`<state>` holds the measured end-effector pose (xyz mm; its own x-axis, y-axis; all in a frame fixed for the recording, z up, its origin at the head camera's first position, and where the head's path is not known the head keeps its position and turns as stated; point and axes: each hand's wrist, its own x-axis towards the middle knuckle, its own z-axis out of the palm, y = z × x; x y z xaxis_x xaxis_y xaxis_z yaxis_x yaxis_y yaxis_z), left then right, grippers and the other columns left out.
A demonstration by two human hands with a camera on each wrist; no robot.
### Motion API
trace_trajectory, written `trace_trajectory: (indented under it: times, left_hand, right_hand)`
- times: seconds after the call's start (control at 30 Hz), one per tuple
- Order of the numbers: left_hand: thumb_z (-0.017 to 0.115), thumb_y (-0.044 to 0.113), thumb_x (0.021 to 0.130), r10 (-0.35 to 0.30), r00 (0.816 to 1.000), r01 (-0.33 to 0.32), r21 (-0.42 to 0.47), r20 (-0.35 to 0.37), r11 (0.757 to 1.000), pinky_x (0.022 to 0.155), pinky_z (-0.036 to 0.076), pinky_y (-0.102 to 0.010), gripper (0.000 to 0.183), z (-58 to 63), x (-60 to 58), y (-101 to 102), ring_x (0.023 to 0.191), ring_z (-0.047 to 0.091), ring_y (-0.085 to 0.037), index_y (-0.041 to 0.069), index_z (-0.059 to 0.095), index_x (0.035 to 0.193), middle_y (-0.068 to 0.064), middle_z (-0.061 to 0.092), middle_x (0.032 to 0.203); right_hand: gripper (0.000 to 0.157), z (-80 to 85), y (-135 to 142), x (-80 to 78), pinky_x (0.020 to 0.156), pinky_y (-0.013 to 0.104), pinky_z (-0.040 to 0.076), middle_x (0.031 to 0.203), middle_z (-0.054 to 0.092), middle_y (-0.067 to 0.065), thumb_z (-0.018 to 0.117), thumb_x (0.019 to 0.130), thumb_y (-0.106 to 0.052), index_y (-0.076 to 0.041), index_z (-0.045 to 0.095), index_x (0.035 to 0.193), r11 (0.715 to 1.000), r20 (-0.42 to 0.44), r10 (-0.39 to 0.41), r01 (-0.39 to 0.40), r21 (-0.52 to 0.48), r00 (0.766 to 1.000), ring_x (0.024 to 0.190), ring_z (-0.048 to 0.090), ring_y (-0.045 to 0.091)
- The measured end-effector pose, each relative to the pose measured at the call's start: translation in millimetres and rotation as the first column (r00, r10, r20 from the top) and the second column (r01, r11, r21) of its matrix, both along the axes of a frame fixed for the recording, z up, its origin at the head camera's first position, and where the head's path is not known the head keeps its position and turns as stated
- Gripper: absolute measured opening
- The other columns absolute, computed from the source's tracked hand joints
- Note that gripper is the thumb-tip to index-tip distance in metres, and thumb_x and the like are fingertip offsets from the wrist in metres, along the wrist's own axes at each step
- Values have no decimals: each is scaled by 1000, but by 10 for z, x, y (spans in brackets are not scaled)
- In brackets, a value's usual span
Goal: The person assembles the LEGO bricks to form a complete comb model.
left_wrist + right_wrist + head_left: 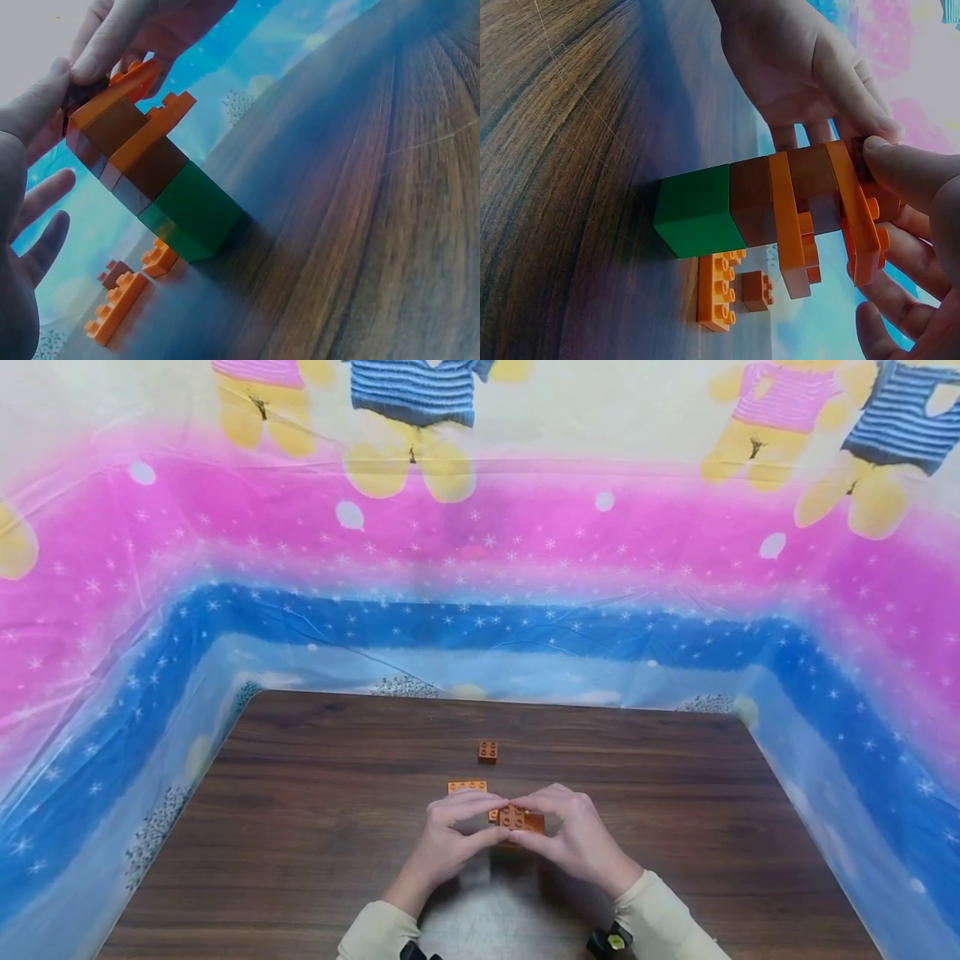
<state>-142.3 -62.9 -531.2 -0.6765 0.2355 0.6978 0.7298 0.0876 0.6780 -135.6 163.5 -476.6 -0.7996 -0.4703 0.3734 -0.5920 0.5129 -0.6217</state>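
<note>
A tower of toy building bricks stands upright on the table. At its base is a green brick (697, 214); above come brown bricks (750, 202) alternating with flat orange bricks (784, 217) that jut out to one side. The topmost brown brick (512, 816) is between both hands. My left hand (450, 839) pinches it from the left with thumb and fingers, and my right hand (581, 839) pinches it from the right. Both sets of fingertips nearly meet around it. Fingers partly hide this top brick in the wrist views.
Behind the tower lie a loose brown brick (488, 752) and a long orange brick (467, 787). A smaller orange brick (159, 259) sits close to the tower. The dark wooden table (337, 752) is bordered by a printed pink and blue cloth (480, 535).
</note>
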Motion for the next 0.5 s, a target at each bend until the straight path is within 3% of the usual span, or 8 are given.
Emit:
trace_trajectory:
  times: [0.23,0.5]
  left_hand:
    - [90,7,82,27,1000,-27,-8,15,1000,97,58,-39,35,-10,-3,-3,107,74,-25,5,80,116,-8,80,111]
    - [90,6,81,39,995,-40,4,86,999,93,60,-37,36,-68,33,11,106,74,-24,4,80,115,-9,80,111]
  right_hand:
    - [36,5,-5,-10,81,42,63,107,77,-14,84,90,-43,-22,80,120,1000,13,-7,7,10,1000,99,67,5]
    - [36,-14,-11,7,81,41,63,107,77,-12,86,89,-40,-21,80,119,1000,21,-22,22,6,1000,99,68,5]
